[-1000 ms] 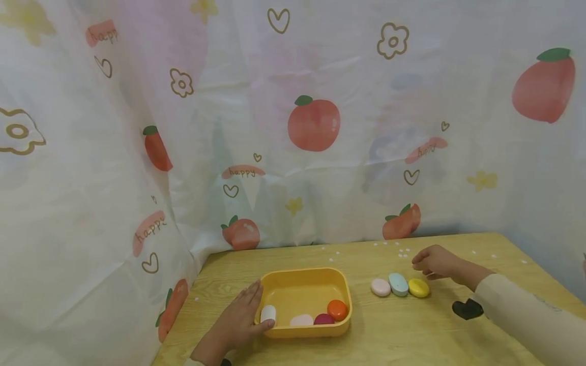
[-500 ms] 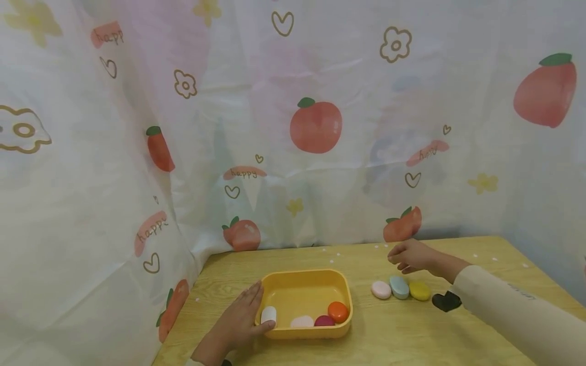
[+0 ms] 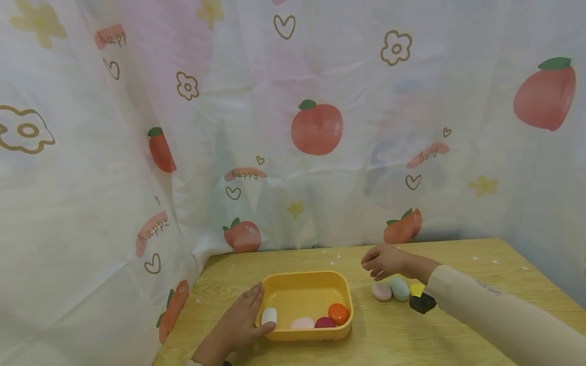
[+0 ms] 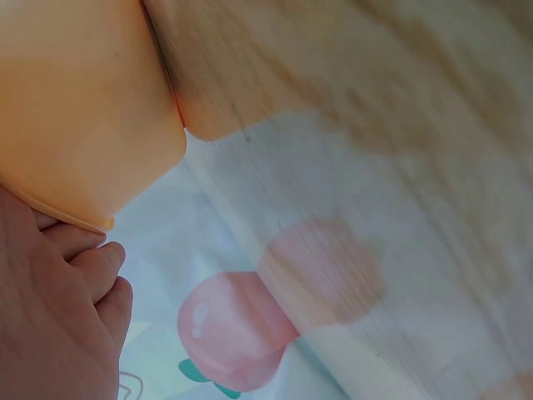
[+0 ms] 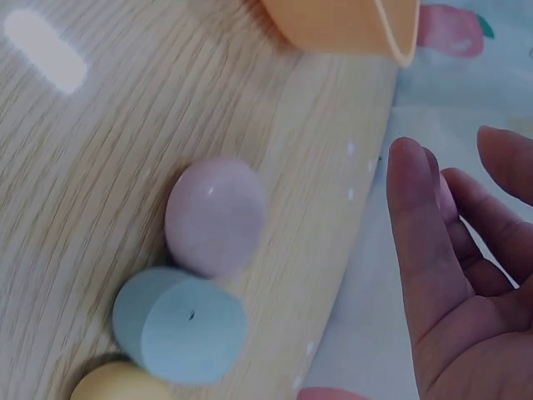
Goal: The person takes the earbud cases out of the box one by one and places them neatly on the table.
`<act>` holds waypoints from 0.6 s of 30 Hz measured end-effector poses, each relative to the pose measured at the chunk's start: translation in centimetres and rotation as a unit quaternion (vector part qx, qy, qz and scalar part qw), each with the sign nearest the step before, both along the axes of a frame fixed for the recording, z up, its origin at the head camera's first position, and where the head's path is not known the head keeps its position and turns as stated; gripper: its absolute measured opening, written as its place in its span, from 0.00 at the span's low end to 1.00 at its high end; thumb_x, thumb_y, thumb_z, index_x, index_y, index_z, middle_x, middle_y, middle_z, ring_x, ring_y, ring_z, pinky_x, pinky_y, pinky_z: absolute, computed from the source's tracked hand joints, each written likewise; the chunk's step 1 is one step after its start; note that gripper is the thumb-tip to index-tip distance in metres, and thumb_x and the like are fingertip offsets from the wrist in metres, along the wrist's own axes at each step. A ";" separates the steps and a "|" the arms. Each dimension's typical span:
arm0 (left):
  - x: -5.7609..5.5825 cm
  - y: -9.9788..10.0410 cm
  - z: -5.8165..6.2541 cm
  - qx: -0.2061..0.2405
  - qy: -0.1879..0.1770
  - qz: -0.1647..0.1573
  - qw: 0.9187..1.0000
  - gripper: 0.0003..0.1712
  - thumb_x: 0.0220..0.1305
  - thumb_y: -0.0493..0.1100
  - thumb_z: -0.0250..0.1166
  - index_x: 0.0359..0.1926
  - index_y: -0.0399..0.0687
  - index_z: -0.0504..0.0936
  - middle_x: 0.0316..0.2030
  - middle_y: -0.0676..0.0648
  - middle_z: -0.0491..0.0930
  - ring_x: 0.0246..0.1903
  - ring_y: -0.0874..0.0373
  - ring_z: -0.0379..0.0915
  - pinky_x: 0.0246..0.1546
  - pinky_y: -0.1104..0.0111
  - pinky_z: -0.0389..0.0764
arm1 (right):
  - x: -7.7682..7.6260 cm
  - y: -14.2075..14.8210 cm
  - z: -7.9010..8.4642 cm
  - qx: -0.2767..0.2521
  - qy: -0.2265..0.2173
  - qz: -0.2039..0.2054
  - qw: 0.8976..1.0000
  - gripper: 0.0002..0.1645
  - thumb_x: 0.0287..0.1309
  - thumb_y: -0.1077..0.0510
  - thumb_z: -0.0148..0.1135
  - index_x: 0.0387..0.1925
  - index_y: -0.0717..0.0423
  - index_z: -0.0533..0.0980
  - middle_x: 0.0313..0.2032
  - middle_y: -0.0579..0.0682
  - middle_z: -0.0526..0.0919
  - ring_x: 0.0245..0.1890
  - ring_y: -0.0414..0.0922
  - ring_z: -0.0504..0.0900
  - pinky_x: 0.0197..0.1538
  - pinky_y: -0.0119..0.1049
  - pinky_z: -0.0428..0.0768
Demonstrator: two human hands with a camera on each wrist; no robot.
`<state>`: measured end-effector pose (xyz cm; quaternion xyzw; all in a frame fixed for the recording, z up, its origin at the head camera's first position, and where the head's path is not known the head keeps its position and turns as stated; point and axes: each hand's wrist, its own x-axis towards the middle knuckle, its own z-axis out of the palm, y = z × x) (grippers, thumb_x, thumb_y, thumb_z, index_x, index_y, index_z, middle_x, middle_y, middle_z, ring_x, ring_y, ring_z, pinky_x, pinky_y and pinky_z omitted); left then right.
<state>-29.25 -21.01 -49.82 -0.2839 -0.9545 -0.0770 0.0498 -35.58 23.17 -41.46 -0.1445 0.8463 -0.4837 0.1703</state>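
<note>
In the head view my left hand (image 3: pixel 238 317) rests against the left end of a yellow rectangular box (image 3: pixel 306 334), its fingers fairly straight along the rim and its thumb at the front corner. Inside the box lie a white oval piece (image 3: pixel 269 317), a pale pink one (image 3: pixel 302 324), a magenta one (image 3: pixel 325 323) and an orange one (image 3: pixel 338 314). My right hand (image 3: pixel 386 260) hovers behind a row of smooth pebble-like pieces: pink (image 5: pixel 215 217), light blue (image 5: pixel 179 325) and yellow (image 5: pixel 119 385). Loosely bent fingers (image 5: pixel 416 208) show nothing clearly held.
Small white specks (image 3: pixel 339 256) dot the back of the wooden table (image 3: pixel 375 340). A printed curtain (image 3: pixel 357 203) stands directly behind its far edge. A black heart-shaped patch (image 3: pixel 422 303) by my right sleeve partly covers the yellow piece.
My right hand has moved left, from beside the yellow piece to behind the pink one, and the sleeve now overlaps the row. My left hand and the box stay put.
</note>
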 end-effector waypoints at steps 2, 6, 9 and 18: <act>0.0 0.0 0.0 0.000 0.000 0.001 1.000 0.56 0.65 0.76 0.43 0.75 0.35 0.50 0.75 0.41 0.45 0.73 0.50 0.42 0.69 0.52 0.52 | -0.1 -0.7 0.0 -0.004 0.002 0.003 1.000 0.17 0.64 0.61 0.61 0.49 0.70 0.77 0.41 0.56 0.79 0.38 0.53 0.81 0.43 0.46 0.83; 0.0 -0.1 0.0 -0.001 0.001 0.000 1.000 0.56 0.65 0.76 0.42 0.75 0.35 0.50 0.75 0.41 0.45 0.73 0.50 0.42 0.69 0.51 0.52 | -0.3 -2.0 -0.2 -0.006 0.004 0.008 1.000 0.15 0.64 0.62 0.61 0.48 0.69 0.77 0.40 0.55 0.80 0.36 0.51 0.80 0.41 0.45 0.83; 0.0 -0.1 0.0 -0.002 0.002 -0.001 1.000 0.56 0.65 0.77 0.41 0.75 0.35 0.50 0.75 0.41 0.45 0.73 0.50 0.42 0.69 0.52 0.52 | -0.4 -2.9 -0.4 -0.008 0.004 0.011 1.000 0.15 0.63 0.62 0.62 0.48 0.69 0.78 0.39 0.54 0.80 0.35 0.50 0.80 0.41 0.45 0.83; 0.0 0.0 0.0 -0.003 0.005 0.000 1.000 0.56 0.65 0.76 0.43 0.75 0.35 0.50 0.75 0.41 0.46 0.73 0.49 0.43 0.69 0.51 0.53 | -0.6 -5.0 -0.8 -0.002 0.012 0.011 1.000 0.12 0.62 0.64 0.62 0.45 0.68 0.79 0.36 0.55 0.82 0.32 0.50 0.81 0.38 0.45 0.84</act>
